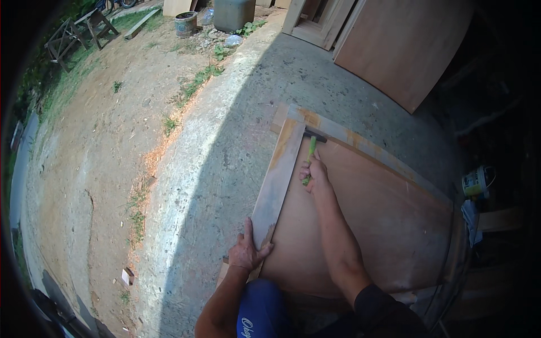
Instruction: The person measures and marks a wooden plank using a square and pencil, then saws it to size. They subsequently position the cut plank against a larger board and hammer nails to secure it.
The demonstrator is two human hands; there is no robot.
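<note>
My right hand [315, 172] is closed round the green handle of a hammer [313, 143]. Its dark head is at the inner far-left corner of a wooden frame, close to the side board. That side board [282, 169] is pale and stained, and runs along the left edge of a brown plywood panel [360, 219]. My left hand [246, 252] rests across the near end of the board with index finger and thumb spread apart. Beside the thumb a narrow wood strip [268, 235] lies along the board's inner edge. Some of the left fingers are hidden.
A stained far rail [360, 143] borders the panel. Plywood sheets [400, 50] and a wooden frame [315, 25] lean beyond it. A paint bucket [478, 181] stands to the right. On the left, sunlit concrete meets dirt with wood shavings; a bucket [186, 25] stands far off.
</note>
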